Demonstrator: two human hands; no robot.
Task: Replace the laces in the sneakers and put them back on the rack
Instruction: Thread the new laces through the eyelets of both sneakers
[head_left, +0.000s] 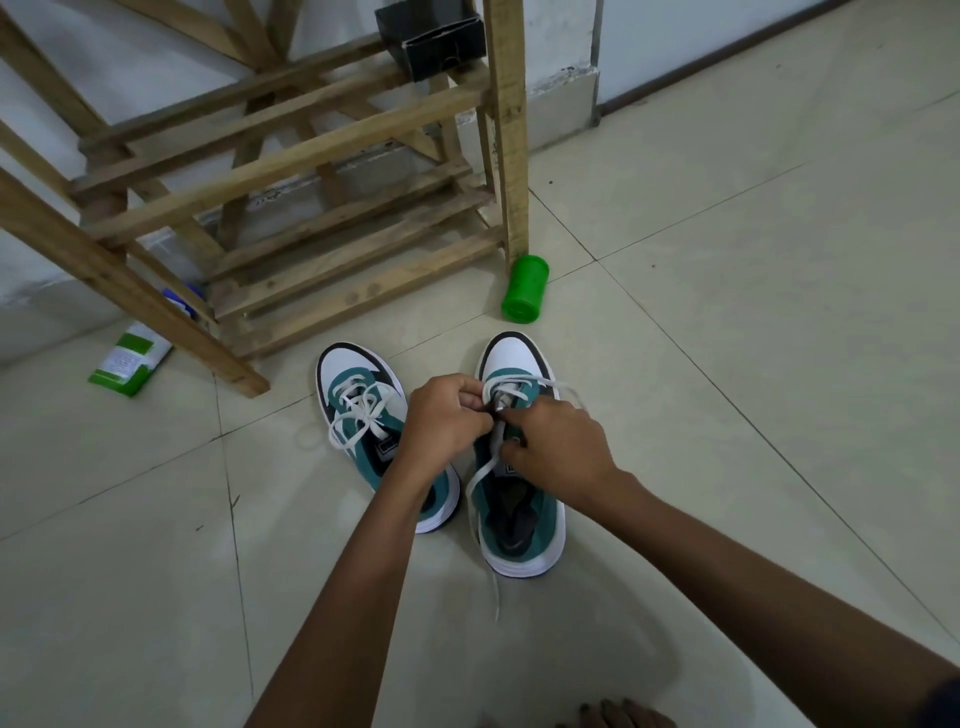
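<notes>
Two teal, white and black sneakers stand side by side on the tiled floor in front of the wooden rack. The left sneaker has its white lace tied in a bow. The right sneaker is partly laced. Its white lace crosses the front eyelets and trails down the left side onto the floor. My left hand pinches the lace at the shoe's left eyelets. My right hand pinches the lace over the tongue. Both hands hide the middle of the lacing.
A green plastic cup lies on its side by the rack's right post. A green and white packet lies on the floor to the left. A black box sits on an upper rack shelf. Toes show at the bottom edge.
</notes>
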